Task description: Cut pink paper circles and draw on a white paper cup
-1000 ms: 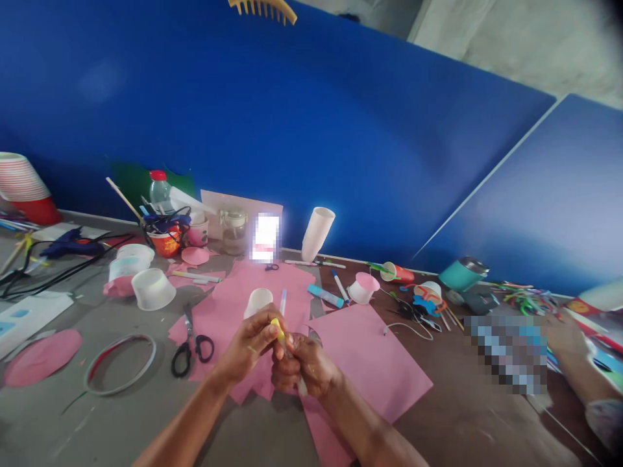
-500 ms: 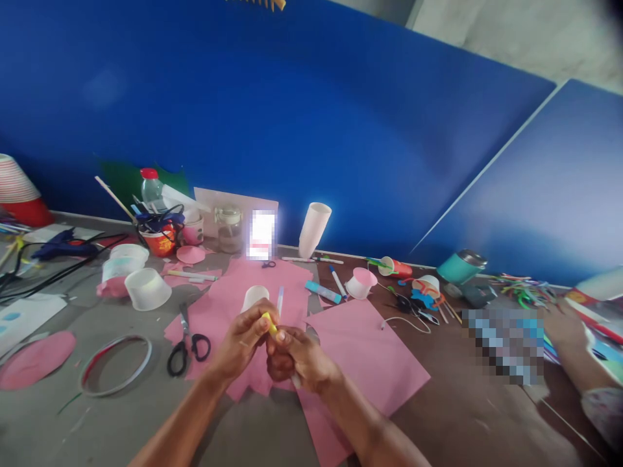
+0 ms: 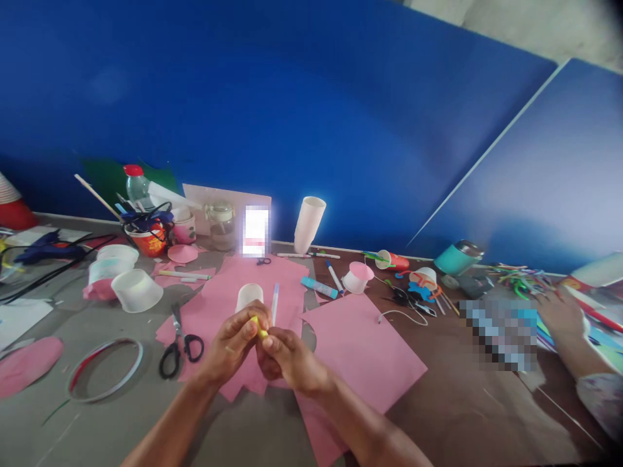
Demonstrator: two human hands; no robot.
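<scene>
A small yellow piece (image 3: pixel 259 328), too small to name more exactly, is pinched between both hands above pink paper. My left hand (image 3: pixel 236 340) grips its upper end with thumb and fingers. At its lower end my right hand (image 3: pixel 294 360) closes, thumb on top and the other fingers curled beneath. Just behind the fingers stands a white paper cup (image 3: pixel 249 296), partly hidden by them. A pale marker (image 3: pixel 275 303) lies beside the cup. Black-handled scissors (image 3: pixel 193 349) rest to the left, and a pink paper sheet (image 3: pixel 365 363) spreads out at the right.
A ring-shaped band (image 3: pixel 139 363) and a white tub (image 3: pixel 137 290) are on the left. A blue glue stick (image 3: pixel 318 287) lies behind the pink sheet. Leaning cups (image 3: pixel 310 224) stand by the blue partition (image 3: pixel 292 117). Another person's hand (image 3: pixel 562 321) is at far right.
The view has shifted slightly, so most table items appear a little further left. Both hands keep their pinch on the yellow piece, with only small finger movement.
</scene>
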